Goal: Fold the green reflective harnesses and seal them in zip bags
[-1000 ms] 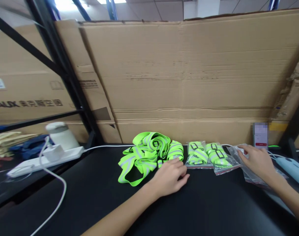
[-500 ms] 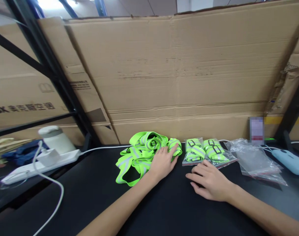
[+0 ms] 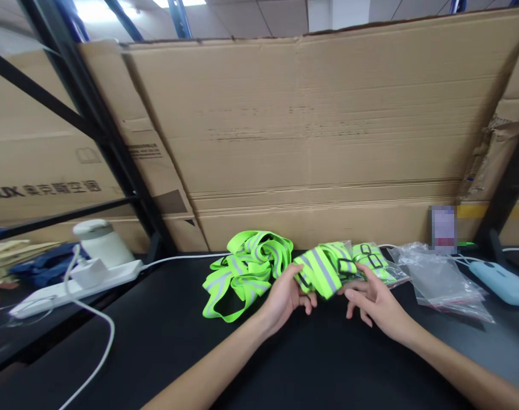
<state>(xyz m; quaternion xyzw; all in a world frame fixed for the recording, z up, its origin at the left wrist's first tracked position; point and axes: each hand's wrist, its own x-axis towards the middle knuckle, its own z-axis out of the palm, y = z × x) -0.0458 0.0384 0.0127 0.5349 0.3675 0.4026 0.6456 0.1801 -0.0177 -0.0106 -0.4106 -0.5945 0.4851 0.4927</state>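
A folded neon-green reflective strap (image 3: 321, 272) with grey stripes and a black buckle is lifted above the black table. My left hand (image 3: 287, 299) grips its left end between thumb and fingers. At the buckle end, my right hand (image 3: 377, 302) has its fingers curled against the strap's right edge. A loose heap of the same reflective straps (image 3: 246, 270) lies to the left of my left hand. Behind my right hand rests a clear bag with a folded strap (image 3: 373, 259); a second bag is mostly hidden behind the held strap.
Flat clear zip bags (image 3: 443, 282) lie at the right, beside a light blue device (image 3: 501, 282) with a cable. A white power strip (image 3: 75, 290) and a white bottle (image 3: 103, 242) are at the left. A cardboard wall (image 3: 319, 131) closes off the back.
My left hand has picked up the folded strap from beside the heap and brought it right and nearer. My right hand has turned and come to the strap's buckle end.
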